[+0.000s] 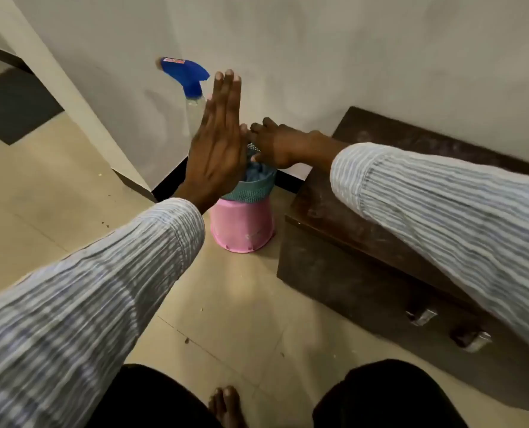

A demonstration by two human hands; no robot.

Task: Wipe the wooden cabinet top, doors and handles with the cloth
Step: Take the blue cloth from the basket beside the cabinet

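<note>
— Cabinet first: dark brown wooden cabinet (349,242), low and long, standing on the floor against the white wall (380,50), its long axis running from the near right away toward the corner. Dusty top, two metal handles (420,316) on the front face.

— And the cloth?

— Blue cloth (258,174), bunched inside a teal mesh basket (250,193) that sits on an upturned pink plastic bucket (241,227), just beside the cabinet's far end. A clear spray bottle with a blue trigger head (184,74) stands behind it.

— Which hand is nearer?

— Right hand (278,143). It reaches across the cabinet top, fingers curled down over the basket rim, touching or nearly touching the cloth; whether it actually pinches it, I cannot tell.

— Left?

— Left hand (218,143) is raised flat, fingers straight and together, holding nothing, in front of the bottle.

— So the cloth lies ahead and below both hands, left of the cabinet. I judge the right hand should lift it.
</note>
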